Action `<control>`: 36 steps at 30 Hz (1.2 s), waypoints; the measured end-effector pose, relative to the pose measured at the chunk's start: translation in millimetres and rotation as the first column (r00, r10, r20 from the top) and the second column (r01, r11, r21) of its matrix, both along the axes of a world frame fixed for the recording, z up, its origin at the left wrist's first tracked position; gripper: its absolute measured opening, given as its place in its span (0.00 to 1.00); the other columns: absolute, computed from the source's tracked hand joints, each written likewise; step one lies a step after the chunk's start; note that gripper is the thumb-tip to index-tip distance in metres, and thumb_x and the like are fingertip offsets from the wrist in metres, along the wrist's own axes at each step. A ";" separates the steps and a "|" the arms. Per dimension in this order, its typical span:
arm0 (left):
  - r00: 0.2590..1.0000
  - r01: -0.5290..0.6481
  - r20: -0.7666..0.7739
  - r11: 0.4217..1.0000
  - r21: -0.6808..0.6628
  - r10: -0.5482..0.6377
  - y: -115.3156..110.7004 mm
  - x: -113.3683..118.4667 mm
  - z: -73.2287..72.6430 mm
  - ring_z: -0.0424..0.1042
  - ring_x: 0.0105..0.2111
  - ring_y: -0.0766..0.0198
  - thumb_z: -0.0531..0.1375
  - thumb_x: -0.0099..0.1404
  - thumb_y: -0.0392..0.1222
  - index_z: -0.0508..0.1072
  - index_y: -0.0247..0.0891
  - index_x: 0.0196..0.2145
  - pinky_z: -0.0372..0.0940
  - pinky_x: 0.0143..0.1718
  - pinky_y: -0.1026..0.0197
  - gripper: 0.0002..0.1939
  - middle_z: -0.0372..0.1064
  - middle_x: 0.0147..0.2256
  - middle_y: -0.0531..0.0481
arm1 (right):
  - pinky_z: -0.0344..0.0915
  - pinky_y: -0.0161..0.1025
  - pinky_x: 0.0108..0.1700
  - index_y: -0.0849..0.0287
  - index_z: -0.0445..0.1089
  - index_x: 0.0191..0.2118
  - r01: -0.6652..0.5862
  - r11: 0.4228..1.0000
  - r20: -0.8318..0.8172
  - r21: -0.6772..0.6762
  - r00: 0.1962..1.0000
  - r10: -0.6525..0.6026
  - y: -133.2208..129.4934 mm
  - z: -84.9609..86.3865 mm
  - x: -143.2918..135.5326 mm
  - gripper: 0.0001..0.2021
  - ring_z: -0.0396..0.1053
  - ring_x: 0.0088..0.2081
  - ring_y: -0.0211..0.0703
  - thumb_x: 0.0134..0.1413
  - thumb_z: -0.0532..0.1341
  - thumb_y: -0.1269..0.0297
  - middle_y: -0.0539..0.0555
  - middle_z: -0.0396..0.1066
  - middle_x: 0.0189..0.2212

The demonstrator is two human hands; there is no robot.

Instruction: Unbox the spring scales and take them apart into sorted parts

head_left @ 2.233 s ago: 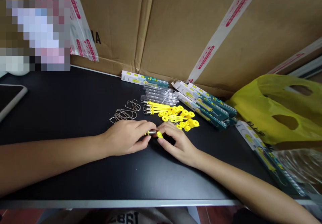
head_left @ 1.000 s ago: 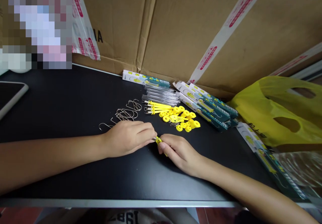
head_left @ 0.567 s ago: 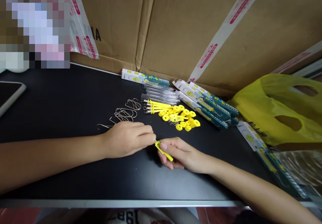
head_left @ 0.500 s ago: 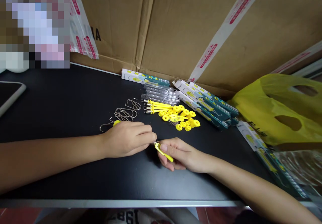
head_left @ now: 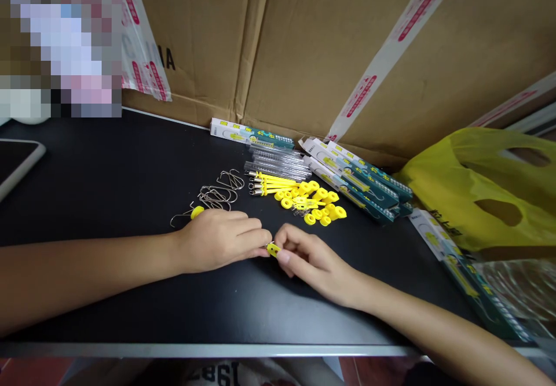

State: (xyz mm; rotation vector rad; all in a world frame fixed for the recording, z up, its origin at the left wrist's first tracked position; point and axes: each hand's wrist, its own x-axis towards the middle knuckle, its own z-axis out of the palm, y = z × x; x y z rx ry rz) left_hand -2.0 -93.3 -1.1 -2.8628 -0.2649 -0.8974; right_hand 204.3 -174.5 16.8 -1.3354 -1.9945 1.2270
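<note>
My left hand (head_left: 223, 238) is closed, back up, with a yellow cap and wire hook (head_left: 197, 212) showing at its wrist side; its fingertips pinch a thin metal piece at the end of a small yellow plastic part (head_left: 273, 250). My right hand (head_left: 308, 258) grips that part between thumb and forefinger. Behind the hands lie metal hooks (head_left: 215, 197), yellow rods with metal springs (head_left: 273, 183), yellow rings and caps (head_left: 324, 206) and clear plastic tubes (head_left: 278, 163).
Printed boxes (head_left: 360, 177) lie behind the parts, with another box (head_left: 469, 276) at the right. A yellow plastic bag (head_left: 469, 189) is at the right edge. Cardboard (head_left: 304, 56) stands behind the black table (head_left: 130, 311). A tablet-like device (head_left: 21, 163) lies at the left.
My right hand has turned and its fingers have moved up around the yellow part. The part's long yellow end, which pointed down and right, no longer shows. My left hand stays nearly still.
</note>
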 end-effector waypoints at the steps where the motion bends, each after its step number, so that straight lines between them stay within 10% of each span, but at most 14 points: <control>1: 1.000 -0.009 -0.014 1.000 -0.009 0.008 0.1 -0.1 -0.2 0.65 0.25 0.70 0.48 0.72 0.46 0.71 0.39 0.33 0.57 0.27 0.66 0.16 0.66 0.25 0.56 | 0.54 0.31 0.25 0.58 0.59 0.37 -0.001 0.987 0.112 0.163 0.994 -0.018 -0.4 -1.3 0.6 0.11 0.57 0.23 0.32 0.62 0.53 0.55 0.47 0.62 0.24; 5: 0.997 -0.017 -0.071 0.998 -0.053 0.013 0.6 -0.4 -1.5 0.67 0.27 0.69 0.46 0.72 0.45 0.70 0.39 0.34 0.58 0.29 0.66 0.16 0.68 0.27 0.55 | 0.54 0.33 0.25 0.58 0.61 0.37 -0.208 0.760 0.453 0.616 0.882 -0.126 1.6 -10.8 5.2 0.07 0.62 0.24 0.36 0.62 0.53 0.59 0.51 0.66 0.26; 9: 0.995 -0.009 -0.098 0.998 -0.059 0.004 1.6 -0.1 -3.7 0.67 0.26 0.69 0.46 0.72 0.46 0.69 0.38 0.33 0.58 0.27 0.66 0.16 0.68 0.27 0.55 | 0.55 0.36 0.26 0.58 0.63 0.42 -0.291 0.558 0.484 0.777 0.843 -0.235 3.9 -14.4 10.5 0.08 0.64 0.26 0.38 0.60 0.56 0.60 0.52 0.68 0.27; 20: 0.996 -0.007 -0.086 0.994 -0.107 -0.002 1.8 0.1 -4.4 0.70 0.28 0.70 0.48 0.72 0.46 0.69 0.38 0.34 0.61 0.30 0.68 0.14 0.71 0.29 0.55 | 0.48 0.38 0.24 0.57 0.60 0.23 -0.413 0.474 0.565 0.778 0.790 -0.238 3.9 -10.2 2.6 0.15 0.54 0.22 0.37 0.62 0.52 0.67 0.50 0.60 0.19; 29: 0.997 -0.006 -0.080 0.998 -0.056 0.001 1.0 0.5 -3.4 0.70 0.27 0.69 0.50 0.71 0.44 0.69 0.38 0.33 0.60 0.29 0.67 0.13 0.71 0.28 0.55 | 0.46 0.34 0.24 0.56 0.50 0.25 -0.111 0.816 0.363 0.567 0.923 -0.128 0.8 -9.9 -0.5 0.14 0.49 0.19 0.33 0.62 0.50 0.67 0.45 0.51 0.19; 36: 0.998 -0.014 -0.058 1.000 0.001 0.014 0.9 -0.5 -4.0 0.68 0.25 0.70 0.50 0.71 0.44 0.70 0.38 0.33 0.59 0.28 0.67 0.13 0.70 0.26 0.56 | 0.49 0.32 0.24 0.57 0.51 0.24 0.073 0.893 0.226 0.443 0.955 -0.190 3.6 -12.1 5.1 0.15 0.51 0.20 0.31 0.62 0.51 0.64 0.44 0.50 0.19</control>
